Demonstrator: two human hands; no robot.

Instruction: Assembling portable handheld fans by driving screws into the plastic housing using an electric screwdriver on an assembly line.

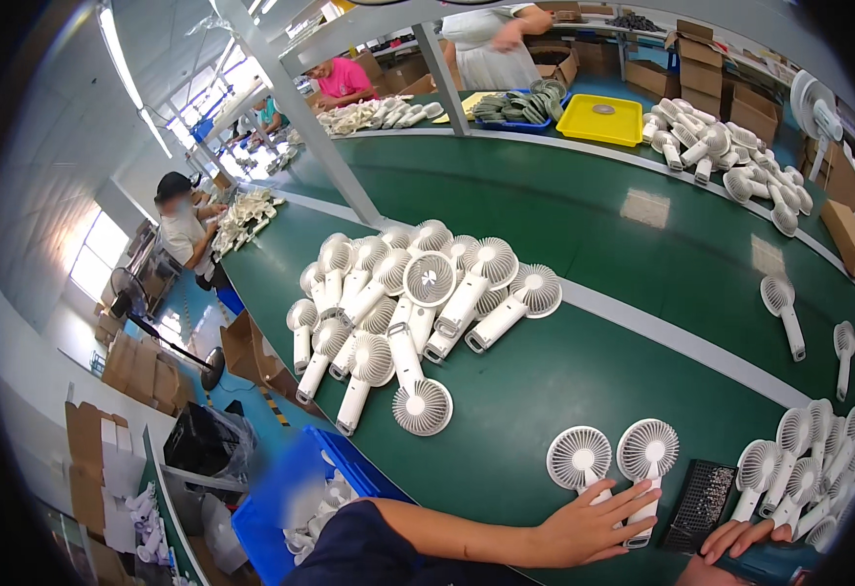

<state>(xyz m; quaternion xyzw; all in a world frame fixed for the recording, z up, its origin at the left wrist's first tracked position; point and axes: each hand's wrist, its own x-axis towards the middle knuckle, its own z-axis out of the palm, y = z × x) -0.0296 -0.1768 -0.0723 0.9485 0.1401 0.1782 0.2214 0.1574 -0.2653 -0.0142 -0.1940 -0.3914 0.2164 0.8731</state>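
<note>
Two white handheld fans [580,456] [647,449] lie side by side, heads up, on the green belt [564,381] near its front edge. My left hand [594,525] lies across both handles with its fingers spread, pressing them down. At the bottom right, my right hand [738,539] is closed on a teal-blue power tool [774,564], which the frame edge partly cuts off. A black tray of small screws [701,493] sits between my hands.
A big heap of white fans [403,303] lies mid-belt and another cluster [809,459] at the right. Single fans [781,311] lie beyond a white divider. A blue crate [291,498] stands at lower left, a yellow tray [600,118] far back. Other people work at the far benches.
</note>
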